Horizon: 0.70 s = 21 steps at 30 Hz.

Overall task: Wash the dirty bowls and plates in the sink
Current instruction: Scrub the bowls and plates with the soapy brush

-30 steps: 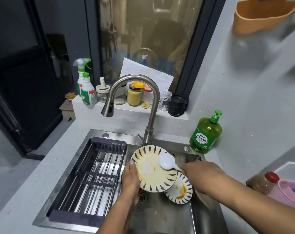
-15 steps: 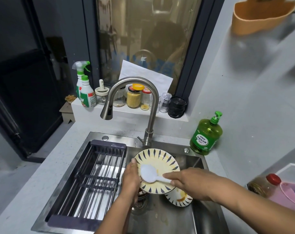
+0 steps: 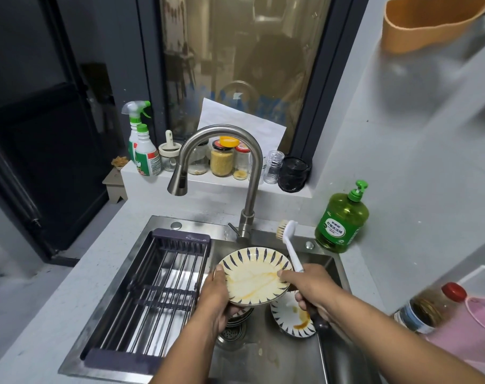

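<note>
- While the tap is off, both hands are busy over the stainless steel sink (image 3: 263,361): the left hand (image 3: 217,297) grips the near-left rim of a round cream plate with dark blue dashes on its rim (image 3: 253,275), thumb on top, tilting it up above the drain.
- Right hand (image 3: 312,286) is wrapped round the handle of a white long-handled dish brush with tan bristles (image 3: 291,245). The bristle head points away, up near the tap base, and is off the plate.
- That plate is smeared with orange-yellow sauce, so I'd say the scrubbing is only partly done.
- Just below it on the right, a second plate with the same blue-dash rim (image 3: 291,317) lies on the sink floor with a brown-orange stain, untouched as far as I can tell. Something stacked sits under the held plate, too hidden to name.
- Left part of the sink holds a dark grey slatted drying rack (image 3: 158,286).
- Further back: a curved brushed-steel tap (image 3: 221,162), and a green pump bottle of dish soap (image 3: 342,220) on the pale bench (image 3: 69,286), right of the tap.
- What could go wrong: a greasy rim held by one hand could slip and drop onto the plate below, chipping both. With no water running and no soap visible on the brush, the sauce may just get smeared around. A wide swing of the brush head could also knock the soap bottle.
</note>
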### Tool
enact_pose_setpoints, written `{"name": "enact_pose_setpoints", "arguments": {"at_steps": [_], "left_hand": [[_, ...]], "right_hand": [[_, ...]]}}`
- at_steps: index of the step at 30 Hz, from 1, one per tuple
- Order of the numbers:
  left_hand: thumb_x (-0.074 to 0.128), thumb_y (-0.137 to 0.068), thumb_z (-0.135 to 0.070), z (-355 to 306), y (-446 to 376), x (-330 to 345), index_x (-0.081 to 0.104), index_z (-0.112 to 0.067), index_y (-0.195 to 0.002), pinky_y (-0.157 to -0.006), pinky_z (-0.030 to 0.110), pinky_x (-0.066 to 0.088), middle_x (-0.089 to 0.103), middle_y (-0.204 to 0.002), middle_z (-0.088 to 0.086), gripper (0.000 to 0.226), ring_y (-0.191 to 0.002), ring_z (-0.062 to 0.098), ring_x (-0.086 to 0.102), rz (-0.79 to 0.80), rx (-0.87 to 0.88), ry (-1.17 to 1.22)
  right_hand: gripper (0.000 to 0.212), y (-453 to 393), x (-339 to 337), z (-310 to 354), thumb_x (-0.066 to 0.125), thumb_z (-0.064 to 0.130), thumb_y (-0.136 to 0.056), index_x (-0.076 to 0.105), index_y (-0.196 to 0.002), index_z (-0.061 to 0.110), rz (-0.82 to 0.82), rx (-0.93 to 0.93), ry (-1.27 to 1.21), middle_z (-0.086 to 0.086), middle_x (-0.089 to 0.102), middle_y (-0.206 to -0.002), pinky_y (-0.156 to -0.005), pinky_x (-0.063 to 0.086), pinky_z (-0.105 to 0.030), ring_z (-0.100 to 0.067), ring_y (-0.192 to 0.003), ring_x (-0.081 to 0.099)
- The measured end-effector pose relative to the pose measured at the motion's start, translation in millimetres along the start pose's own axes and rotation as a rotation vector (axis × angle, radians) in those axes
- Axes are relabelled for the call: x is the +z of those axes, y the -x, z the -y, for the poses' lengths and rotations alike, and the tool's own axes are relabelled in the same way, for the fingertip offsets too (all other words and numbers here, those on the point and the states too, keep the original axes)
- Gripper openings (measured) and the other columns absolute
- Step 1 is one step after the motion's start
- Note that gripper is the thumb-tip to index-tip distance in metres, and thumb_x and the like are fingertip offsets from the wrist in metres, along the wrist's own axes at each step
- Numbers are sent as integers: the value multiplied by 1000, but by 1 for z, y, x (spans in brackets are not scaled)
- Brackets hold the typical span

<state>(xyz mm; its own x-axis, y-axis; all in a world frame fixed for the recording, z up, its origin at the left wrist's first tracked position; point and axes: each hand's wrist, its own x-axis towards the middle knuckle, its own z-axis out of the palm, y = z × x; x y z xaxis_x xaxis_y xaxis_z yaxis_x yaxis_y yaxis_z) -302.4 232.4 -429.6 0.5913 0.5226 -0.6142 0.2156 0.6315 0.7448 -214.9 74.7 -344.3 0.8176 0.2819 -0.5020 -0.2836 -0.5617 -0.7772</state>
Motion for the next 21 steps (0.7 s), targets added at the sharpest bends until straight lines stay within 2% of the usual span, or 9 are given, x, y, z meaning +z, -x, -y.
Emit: {"name": "enact_pose_setpoints", "arguments": {"at_steps": [2, 4, 8, 10, 13, 15, 17, 19, 21], "left_hand": [[40, -106, -48, -2, 4, 0, 56, -19, -127, -52, 40, 61, 74, -108, 10, 39, -77, 25, 74, 26, -28, 6], [47, -104, -47, -4, 3, -2, 51, -19, -134, -69, 51, 63, 72, -111, 7, 41, -86, 27, 75, 72, -22, -23], [60, -97, -47, -12, 5, -9, 28, -36, -155, -94, 45, 57, 46, -149, 2, 67, -116, 21, 63, 249, 167, -261], [62, -87, -63, -18, 10, -16, 27, -42, -154, -117, 45, 36, 22, -164, -5, 78, -145, 20, 37, 321, 298, -507], [76, -70, -68, -23, 11, -26, 47, -49, -142, -124, 43, 10, -2, -165, -19, 80, -153, 8, 0, 443, 486, -810], [84, -64, -61, -22, 7, -25, 61, -48, -128, -125, 38, 3, 16, -165, -17, 70, -153, 4, 4, 449, 735, -1072], [84, -73, -46, -21, 9, -18, 65, -43, -122, -123, 27, 14, 50, -148, -20, 53, -143, 1, 36, 396, 977, -1292], [76, -81, -30, -21, 14, -12, 63, -43, -121, -102, 22, 44, 69, -122, -22, 44, -114, 1, 61, 331, 1081, -1376], [68, -77, -24, -21, 19, -7, 61, -44, -117, -76, 26, 49, 73, -103, -16, 46, -91, 5, 66, 272, 1087, -1380]], "right_hand": [[8, -7, 5, 2, 64, 5, -91, 58, -92, 0, 4, 68, -60, -4, 44, -49, -35, 33, -15, -9, -30, 35], [6, -14, 4, 5, 57, -1, -91, 55, -85, 2, 8, 114, -82, -3, 44, -44, -35, 34, -16, -10, -31, 35], [12, -23, 0, 12, 52, -4, -90, 56, -80, 1, 3, 152, -17, -4, 48, -43, -34, 35, -16, -11, -31, 38], [10, -26, -3, 17, 52, -5, -90, 58, -82, -2, -8, 166, 17, -6, 51, -44, -33, 37, -17, -11, -31, 41], [7, -29, -11, 26, 51, -7, -91, 57, -88, -8, -10, 179, 48, -11, 57, -50, -33, 39, -17, -11, -35, 46], [7, -31, -15, 32, 51, -7, -93, 57, -93, -11, 1, 186, 81, -17, 62, -59, -34, 41, -18, -12, -37, 49], [10, -28, -16, 37, 50, -5, -94, 57, -93, -12, 44, 200, 122, -23, 67, -67, -35, 42, -18, -13, -39, 51], [15, -23, -15, 40, 48, -4, -96, 59, -91, -13, 98, 205, 160, -25, 69, -68, -33, 41, -17, -11, -35, 51], [19, -21, -16, 40, 50, 2, -98, 60, -94, -13, 133, 163, 188, -23, 70, -66, -31, 38, -18, -10, -30, 48]]}}
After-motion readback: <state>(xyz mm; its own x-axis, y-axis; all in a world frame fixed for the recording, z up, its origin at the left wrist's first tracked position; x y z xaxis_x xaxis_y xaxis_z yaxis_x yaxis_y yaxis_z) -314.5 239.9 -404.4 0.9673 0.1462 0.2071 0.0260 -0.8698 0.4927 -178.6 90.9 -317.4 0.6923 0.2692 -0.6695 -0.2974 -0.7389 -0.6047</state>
